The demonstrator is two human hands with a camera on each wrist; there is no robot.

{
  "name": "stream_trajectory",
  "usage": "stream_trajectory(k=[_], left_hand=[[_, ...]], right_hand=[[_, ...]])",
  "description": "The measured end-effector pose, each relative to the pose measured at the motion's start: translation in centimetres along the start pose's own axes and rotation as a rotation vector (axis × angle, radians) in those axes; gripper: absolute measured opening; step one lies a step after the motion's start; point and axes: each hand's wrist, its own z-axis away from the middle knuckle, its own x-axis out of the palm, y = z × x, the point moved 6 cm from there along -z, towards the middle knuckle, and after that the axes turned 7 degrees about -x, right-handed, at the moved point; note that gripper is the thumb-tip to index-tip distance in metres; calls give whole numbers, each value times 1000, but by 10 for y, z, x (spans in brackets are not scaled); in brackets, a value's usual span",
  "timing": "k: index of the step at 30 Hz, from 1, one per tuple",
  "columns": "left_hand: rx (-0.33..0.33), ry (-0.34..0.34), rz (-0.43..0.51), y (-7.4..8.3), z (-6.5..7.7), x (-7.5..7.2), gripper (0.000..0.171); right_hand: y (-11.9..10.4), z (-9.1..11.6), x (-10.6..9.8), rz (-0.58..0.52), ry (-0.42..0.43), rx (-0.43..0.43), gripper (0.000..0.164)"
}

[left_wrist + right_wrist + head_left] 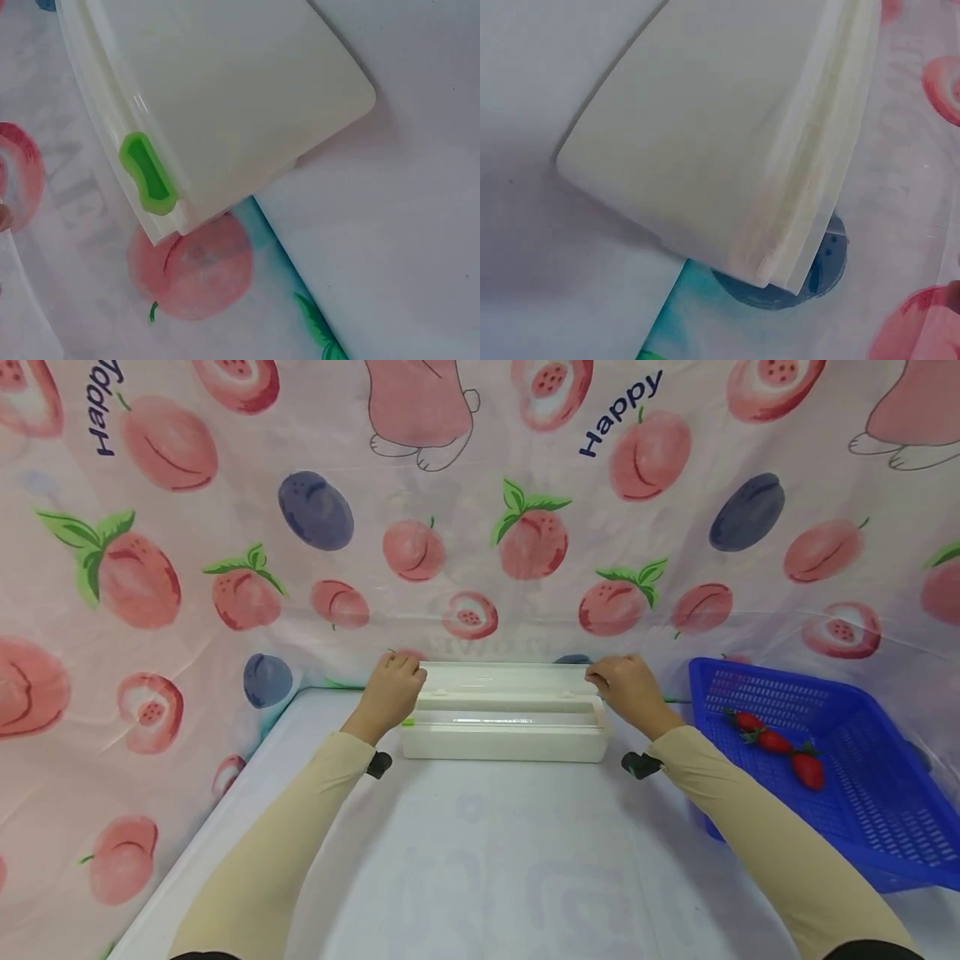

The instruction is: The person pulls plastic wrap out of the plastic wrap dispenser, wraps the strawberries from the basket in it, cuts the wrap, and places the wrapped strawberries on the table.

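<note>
A long white cling film dispenser point(504, 745) lies crosswise at the back of the table, with its lid point(506, 678) raised along the rear. A shiny strip shows inside the open box. My left hand point(392, 689) pinches the lid's left end with curled fingers. At the opposite end my right hand point(628, 687) pinches the lid's right corner. A green slider point(148, 174) sits on the box's edge in the left wrist view. The right wrist view shows the box's other rounded end point(682, 142). Both wrist views show only a sliver of fingertip at the outer edge.
To the right stands a blue plastic basket point(832, 681) with three strawberries point(807, 770) in it. A white cloth covers the table point(487, 852). Close behind the dispenser hangs a pink fruit-print curtain point(450, 493), which also runs down the left side.
</note>
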Motion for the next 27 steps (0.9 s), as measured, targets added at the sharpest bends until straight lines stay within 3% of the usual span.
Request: stream_trajectory(k=[5,8,15,27], left_hand=[[-22,107,-17,0,0,-7,11],[-41,157,-20,-2,-1,-11,12],[-115,201,10,-9,-5,-18,13],[-176,232,15,-16,-13,-34,11]], right_hand=[[-11,1,-4,191,101,-145,6],[-11,2,-5,258,158,-179,7],[-7,-2,-11,279,227,-169,7],[-4,-13,-28,287,229,-127,8]])
